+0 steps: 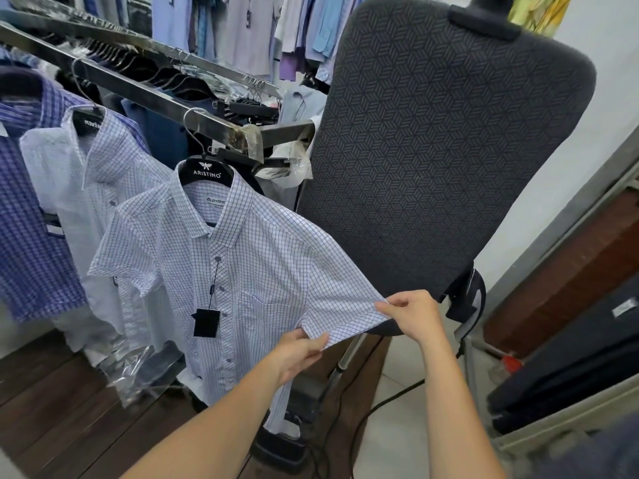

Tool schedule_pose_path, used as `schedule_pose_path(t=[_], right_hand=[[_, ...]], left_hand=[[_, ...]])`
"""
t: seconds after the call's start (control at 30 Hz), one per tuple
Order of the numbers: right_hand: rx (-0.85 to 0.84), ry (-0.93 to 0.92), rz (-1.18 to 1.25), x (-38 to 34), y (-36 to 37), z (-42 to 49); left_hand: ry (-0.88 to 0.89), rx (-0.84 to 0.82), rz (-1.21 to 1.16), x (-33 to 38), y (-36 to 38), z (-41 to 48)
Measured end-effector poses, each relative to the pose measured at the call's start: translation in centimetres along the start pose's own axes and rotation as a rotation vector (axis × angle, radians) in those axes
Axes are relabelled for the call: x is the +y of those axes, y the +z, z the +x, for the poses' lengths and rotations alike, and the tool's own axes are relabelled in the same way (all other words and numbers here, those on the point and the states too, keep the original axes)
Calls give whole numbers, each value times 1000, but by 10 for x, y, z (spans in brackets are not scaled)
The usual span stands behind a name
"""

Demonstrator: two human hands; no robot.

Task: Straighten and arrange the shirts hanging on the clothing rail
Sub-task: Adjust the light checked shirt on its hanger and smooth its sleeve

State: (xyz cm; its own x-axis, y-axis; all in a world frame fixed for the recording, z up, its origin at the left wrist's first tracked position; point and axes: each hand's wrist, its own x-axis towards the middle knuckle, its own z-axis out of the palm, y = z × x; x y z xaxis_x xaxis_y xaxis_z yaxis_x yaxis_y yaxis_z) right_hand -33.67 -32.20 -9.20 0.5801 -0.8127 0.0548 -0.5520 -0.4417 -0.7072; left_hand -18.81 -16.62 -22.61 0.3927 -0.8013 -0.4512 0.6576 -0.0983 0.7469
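Nearest, at the hem of the checked shirt (249, 271): left hand (301, 354) pinching the lower corner of the outstretched sleeve (342, 305), thumb on top of the cloth. Just right of it, right hand (413, 318) gripping the upper corner of the same hem between thumb and curled fingers. Sleeve drawn taut and flat between the two, pulled out to the right of the shirt's body.

On the shirt's front, left of the button line, a black hang tag (206, 322) dangling on a thin cord. Low and left of the shirt, a crumpled clear plastic bag (138, 371).

At the shirt's collar, a black hanger (206, 172) lettered ARISTINO, hooked over the metal rail (145, 93) above. Left of the shirt on that rail, a white shirt (86, 188), then a blue checked shirt (31, 236), both hanging with fronts turned this way.

Right of the shirt and behind the held sleeve, a dark patterned ironing board (432, 150) standing nearly upright.

Far behind the shirt, beyond the rail, a row of shirts (242, 29) in pale blues and lilacs.
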Motion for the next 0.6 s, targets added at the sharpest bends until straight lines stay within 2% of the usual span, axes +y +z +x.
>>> schedule_pose_path(t=[0.23, 0.43, 0.6], right_hand=[[-53, 33, -72, 3, -5, 3], [47, 26, -108, 5, 0, 4], [79, 28, -103, 4, 2, 1]], left_hand=[[-52, -54, -17, -6, -3, 2], [-27, 70, 222, -1, -1, 0], [-76, 106, 324, 3, 4, -1]])
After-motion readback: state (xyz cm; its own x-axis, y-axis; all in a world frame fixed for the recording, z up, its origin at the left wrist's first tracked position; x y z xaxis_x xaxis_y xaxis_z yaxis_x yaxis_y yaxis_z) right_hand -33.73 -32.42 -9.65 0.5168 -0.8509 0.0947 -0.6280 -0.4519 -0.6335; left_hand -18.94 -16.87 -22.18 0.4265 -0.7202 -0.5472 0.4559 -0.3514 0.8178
